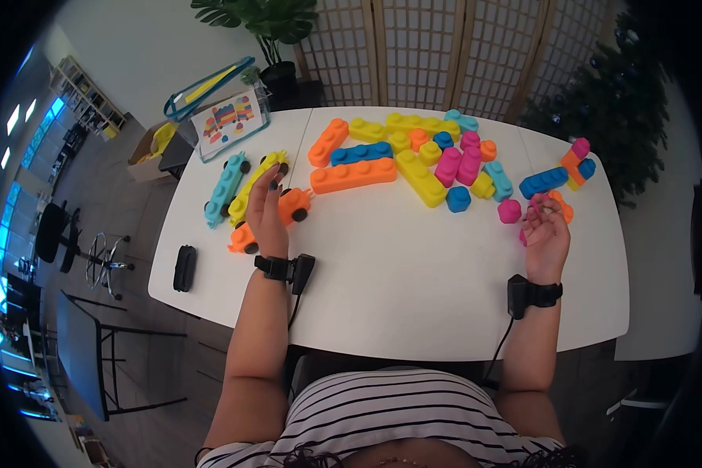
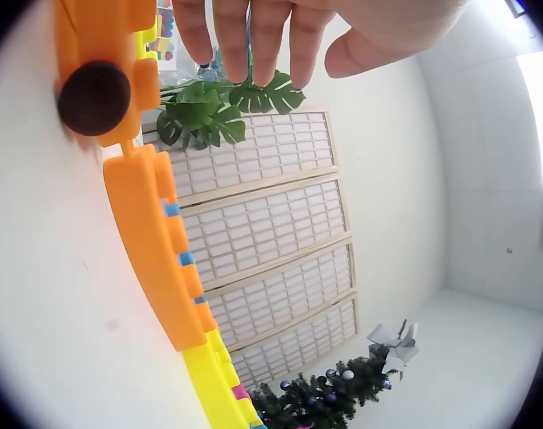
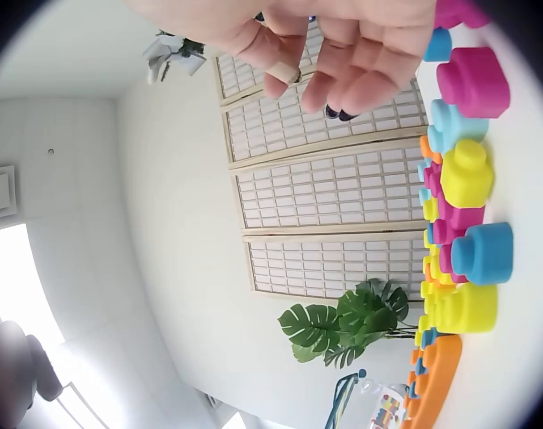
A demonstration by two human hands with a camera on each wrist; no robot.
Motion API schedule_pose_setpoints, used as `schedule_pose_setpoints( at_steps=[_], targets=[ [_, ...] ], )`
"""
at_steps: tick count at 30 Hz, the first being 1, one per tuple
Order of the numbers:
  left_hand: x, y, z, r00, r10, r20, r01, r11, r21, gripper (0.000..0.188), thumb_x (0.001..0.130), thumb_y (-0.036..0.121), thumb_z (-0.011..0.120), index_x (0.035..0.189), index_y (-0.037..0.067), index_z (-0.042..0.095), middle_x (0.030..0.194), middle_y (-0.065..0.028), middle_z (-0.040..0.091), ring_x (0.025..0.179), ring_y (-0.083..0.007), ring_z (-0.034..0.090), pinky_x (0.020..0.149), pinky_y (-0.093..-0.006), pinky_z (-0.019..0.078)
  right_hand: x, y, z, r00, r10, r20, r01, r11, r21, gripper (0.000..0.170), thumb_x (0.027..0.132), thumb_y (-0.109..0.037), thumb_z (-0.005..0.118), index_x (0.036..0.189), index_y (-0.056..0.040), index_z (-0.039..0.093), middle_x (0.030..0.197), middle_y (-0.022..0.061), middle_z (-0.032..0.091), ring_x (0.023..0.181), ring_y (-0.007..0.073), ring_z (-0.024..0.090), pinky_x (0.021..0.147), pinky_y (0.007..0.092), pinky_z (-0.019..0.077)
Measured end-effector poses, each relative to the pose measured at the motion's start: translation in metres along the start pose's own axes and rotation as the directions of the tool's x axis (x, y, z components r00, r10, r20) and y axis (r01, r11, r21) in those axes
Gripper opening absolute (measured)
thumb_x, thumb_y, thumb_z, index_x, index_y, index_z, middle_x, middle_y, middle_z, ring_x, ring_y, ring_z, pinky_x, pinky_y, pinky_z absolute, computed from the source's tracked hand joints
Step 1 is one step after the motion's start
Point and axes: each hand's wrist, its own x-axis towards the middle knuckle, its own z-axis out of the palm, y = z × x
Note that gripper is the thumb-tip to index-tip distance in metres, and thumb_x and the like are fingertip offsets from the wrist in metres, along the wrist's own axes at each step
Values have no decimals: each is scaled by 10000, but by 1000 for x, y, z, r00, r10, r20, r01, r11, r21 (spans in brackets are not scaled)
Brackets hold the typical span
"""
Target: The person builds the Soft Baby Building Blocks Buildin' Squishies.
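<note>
A black case (image 1: 185,267) lies left of the left grip (image 1: 268,214), beside a clear bag (image 1: 255,99) farther off, whose picture card (image 1: 228,123) bears print too small to read. Fingers extended and empty, the left grip hovers over an orange wheeled toy (image 1: 295,206), near teal (image 1: 225,191) and yellow (image 1: 251,195) ones. Colored blocks (image 1: 354,176) line the bench (image 1: 382,281) between the grips. The right grip (image 1: 547,243), loosely curled, empty, hangs near a pink block (image 1: 509,210).
</note>
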Motion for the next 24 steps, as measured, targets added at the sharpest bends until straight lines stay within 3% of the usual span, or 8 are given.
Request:
schedule_pose_setpoints(
  at_steps=[8, 11, 13, 14, 16, 20, 23, 24],
  targets=[
    [3, -3, -5, 1000, 4, -26, -3, 999, 36, 422, 1094, 189, 542, 1472, 41, 657, 1504, -94, 677, 1376, -241, 637, 1144, -388, 498, -1, 1, 0, 1000, -17, -8, 17, 1000, -11, 86, 1015, -146, 570, 1044, -115, 645, 1288, 89, 666, 1082, 202, 629, 968, 357, 528],
    [8, -5, -10, 998, -23, -57, 26, 998, 49, 410, 1083, 94, 546, 1470, 18, 655, 1488, -88, 671, 1352, -198, 620, 1144, -355, 465, -2, 1, 2, 999, -28, -16, 27, 999, -36, 61, 1013, -147, 583, 1007, -121, 637, 1282, 83, 655, 1076, 196, 614, 971, 348, 517],
    [14, -7, -16, 995, -13, -95, 34, 973, 229, 398, 1078, 141, 577, 1452, 49, 678, 1434, -101, 709, 1288, -199, 654, 1110, -350, 480, -2, 1, 4, 999, -44, -15, 44, 998, -45, 52, 1008, -142, 588, 998, -124, 635, 1289, 76, 647, 1089, 194, 601, 985, 348, 500],
    [17, -4, -21, 995, -12, -96, 34, 973, 228, 398, 1078, 141, 577, 1452, 49, 678, 1434, -101, 709, 1288, -199, 654, 1110, -350, 480, -2, 1, 4, 998, -62, -17, 61, 997, -54, 45, 1003, -137, 592, 989, -127, 634, 1297, 69, 638, 1102, 192, 588, 999, 348, 483],
    [20, 3, -33, 981, -134, -141, 188, 837, 515, 392, 1060, 230, 642, 1426, 107, 711, 1317, -125, 757, 1211, -230, 697, 1058, -348, 498, -1, 2, 1, 997, -78, 11, 79, 996, -42, 29, 996, -130, 599, 997, -131, 627, 1308, 62, 629, 1127, 195, 574, 1018, 355, 462],
    [25, -9, -50, 972, -145, -184, 231, 719, 655, 397, 1035, 330, 701, 1390, 156, 740, 1224, -133, 779, 1146, -276, 724, 1018, -347, 508, -3, 1, 6, 994, -113, -2, 112, 993, -34, 65, 967, -112, 604, 1023, -145, 597, 1332, 48, 609, 1188, 210, 539, 1056, 372, 414],
    [26, -7, -54, 977, -56, -207, 196, 631, 751, 408, 1023, 377, 720, 1378, 178, 741, 1224, -130, 781, 1197, -311, 710, 1037, -430, 508, -3, 0, 4, 995, -95, 4, 95, 995, -11, 113, 939, -113, 562, 1047, -146, 575, 1345, 62, 600, 1206, 230, 531, 1069, 385, 410],
    [27, -4, -55, 964, -77, -256, 259, 503, 825, 431, 1011, 394, 732, 1388, 185, 733, 1267, -122, 773, 1241, -310, 691, 1066, -486, 487, -2, 0, 1, 996, -93, 1, 93, 996, -9, 113, 939, -113, 562, 1047, -146, 575, 1345, 62, 600, 1206, 230, 531, 1069, 385, 410]
  ],
)
